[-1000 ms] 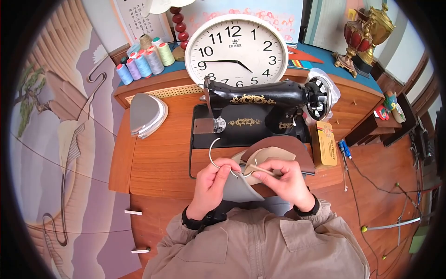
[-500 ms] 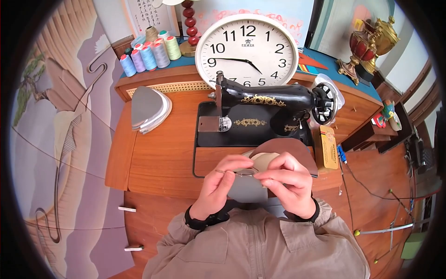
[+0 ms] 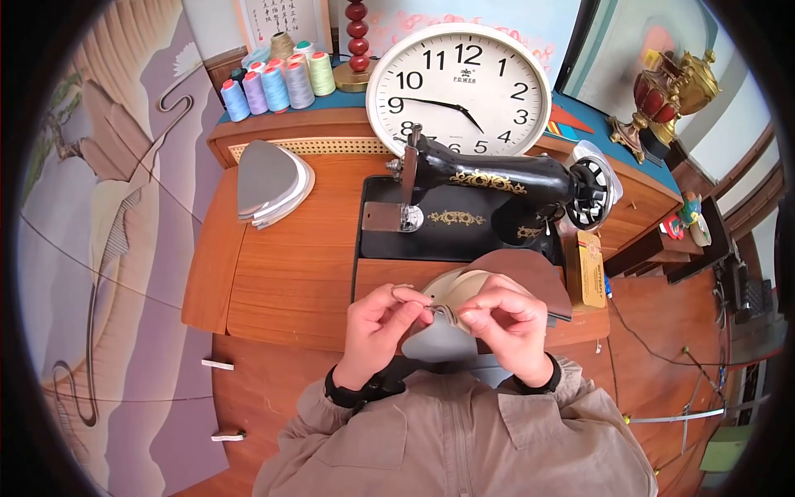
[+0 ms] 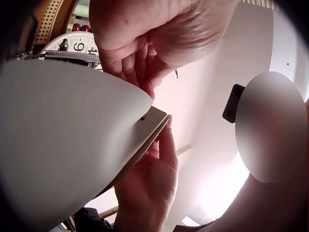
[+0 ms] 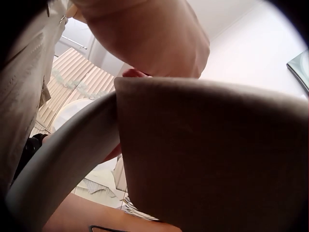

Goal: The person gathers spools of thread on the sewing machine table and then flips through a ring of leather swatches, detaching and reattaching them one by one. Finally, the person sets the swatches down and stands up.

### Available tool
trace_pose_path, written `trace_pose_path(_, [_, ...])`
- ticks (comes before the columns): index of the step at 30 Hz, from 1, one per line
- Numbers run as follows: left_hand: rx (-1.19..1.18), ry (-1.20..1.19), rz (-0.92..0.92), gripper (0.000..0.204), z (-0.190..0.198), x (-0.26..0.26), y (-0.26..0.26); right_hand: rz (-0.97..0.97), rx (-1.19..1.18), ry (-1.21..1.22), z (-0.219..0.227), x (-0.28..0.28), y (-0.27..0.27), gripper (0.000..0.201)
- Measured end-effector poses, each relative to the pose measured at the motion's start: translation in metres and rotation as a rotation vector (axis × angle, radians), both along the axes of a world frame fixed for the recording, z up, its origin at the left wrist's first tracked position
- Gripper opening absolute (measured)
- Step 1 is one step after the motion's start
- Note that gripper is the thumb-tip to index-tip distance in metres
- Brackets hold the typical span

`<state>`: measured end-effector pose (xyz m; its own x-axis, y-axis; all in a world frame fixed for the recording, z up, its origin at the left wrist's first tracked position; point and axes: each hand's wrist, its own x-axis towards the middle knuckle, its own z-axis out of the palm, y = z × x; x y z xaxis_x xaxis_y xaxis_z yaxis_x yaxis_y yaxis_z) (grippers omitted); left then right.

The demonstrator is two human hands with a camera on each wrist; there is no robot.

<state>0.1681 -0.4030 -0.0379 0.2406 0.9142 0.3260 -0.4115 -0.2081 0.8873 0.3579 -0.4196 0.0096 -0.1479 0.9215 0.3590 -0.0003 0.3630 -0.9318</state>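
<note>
My left hand [image 3: 377,331] pinches the ring and the near corner of a grey leaf-shaped piece [image 3: 439,338] in front of the sewing machine. Opposite it, my right hand [image 3: 509,327] pinches the corner of beige and brown pieces [image 3: 517,269]. The fingertips of both hands nearly meet. In the left wrist view a pale piece [image 4: 72,125] hangs under my left hand [image 4: 159,34], with a small hole in the layer by its tip, and my right hand [image 4: 147,188] holds the edge. A dark brown piece [image 5: 207,154] fills much of the right wrist view.
A black sewing machine [image 3: 489,178] stands behind the hands, with a yellow box [image 3: 590,269] at its right. A stack of grey and white pieces [image 3: 269,178] lies on the table's left [image 3: 281,282]. Thread spools [image 3: 273,87] and a large clock [image 3: 460,91] stand behind.
The open ring, which stood upright in my left hand, has tipped down and is now mostly hidden by fingers. Both hands have drawn close around the corners of the pieces, and the head view has shifted.
</note>
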Motion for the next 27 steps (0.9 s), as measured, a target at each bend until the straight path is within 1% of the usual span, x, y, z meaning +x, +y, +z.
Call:
trace_pose_path(1, [-0.039, -0.024, 0.052, 0.009, -0.001, 0.000, 0.000, 0.020, 0.034, -0.039, -0.004, -0.002, 0.002, 0.009])
trace_pose_path(2, [-0.040, -0.024, 0.049, 0.009, -0.002, 0.000, 0.000, 0.038, 0.068, -0.078, -0.007, -0.004, 0.004, 0.011])
trace_pose_path(3, [-0.049, -0.046, 0.036, 0.008, -0.004, -0.002, 0.001, 0.044, 0.051, -0.123, -0.011, -0.004, 0.004, 0.012])
trace_pose_path(6, [-0.069, -0.087, -0.003, 0.010, -0.007, -0.006, 0.003, 0.054, -0.019, -0.115, -0.015, -0.010, 0.003, 0.012])
trace_pose_path(8, [-0.081, -0.103, -0.031, 0.012, -0.006, -0.010, 0.004, 0.065, 0.020, -0.135, -0.011, -0.006, 0.002, 0.012])
trace_pose_path(10, [-0.022, 0.016, 0.033, 0.019, -0.001, -0.013, 0.005, 0.163, -0.178, 0.223, -0.006, -0.004, -0.001, 0.012])
trace_pose_path(11, [-0.021, 0.017, 0.031, 0.019, 0.000, -0.012, 0.006, 0.194, -0.135, 0.237, -0.006, -0.003, -0.001, 0.014])
trace_pose_path(12, [0.066, 0.028, 0.062, 0.024, 0.002, -0.011, 0.009, 0.193, -0.133, 0.238, -0.006, -0.003, -0.002, 0.014])
trace_pose_path(13, [0.155, 0.040, 0.093, 0.030, 0.003, -0.011, 0.010, 0.196, -0.120, 0.172, -0.004, -0.004, -0.003, 0.013])
trace_pose_path(14, [0.158, 0.041, 0.092, 0.030, 0.002, -0.012, 0.010, 0.198, -0.109, 0.105, -0.004, -0.004, -0.004, 0.012])
trace_pose_path(16, [0.077, -0.077, -0.167, 0.035, -0.003, -0.015, 0.010, 0.190, -0.080, 0.082, -0.004, -0.004, -0.006, 0.012])
trace_pose_path(17, [0.079, -0.075, -0.167, 0.035, -0.002, -0.015, 0.008, 0.182, -0.055, 0.057, -0.003, -0.003, -0.007, 0.011])
trace_pose_path(18, [0.055, -0.062, -0.243, 0.035, 0.000, -0.014, 0.007, 0.183, -0.054, 0.059, -0.002, -0.002, -0.008, 0.011])
trace_pose_path(19, [0.030, -0.049, -0.320, 0.035, 0.001, -0.013, 0.005, 0.202, -0.150, 0.148, 0.001, 0.000, -0.009, 0.011])
trace_pose_path(20, [0.031, -0.046, -0.322, 0.035, 0.002, -0.011, 0.004, 0.219, -0.246, 0.237, 0.002, 0.002, -0.011, 0.011])
trace_pose_path(23, [0.039, -0.034, -0.383, 0.034, 0.002, -0.007, 0.004, 0.184, -0.215, 0.289, 0.002, 0.006, -0.010, 0.012])
trace_pose_path(25, [0.018, -0.225, -0.398, 0.033, -0.001, -0.004, 0.007, 0.153, -0.202, 0.320, 0.002, 0.010, -0.011, 0.012])
trace_pose_path(27, [0.052, -0.237, -0.420, 0.031, 0.000, 0.001, 0.008, 0.117, -0.185, 0.345, 0.001, 0.014, -0.012, 0.010])
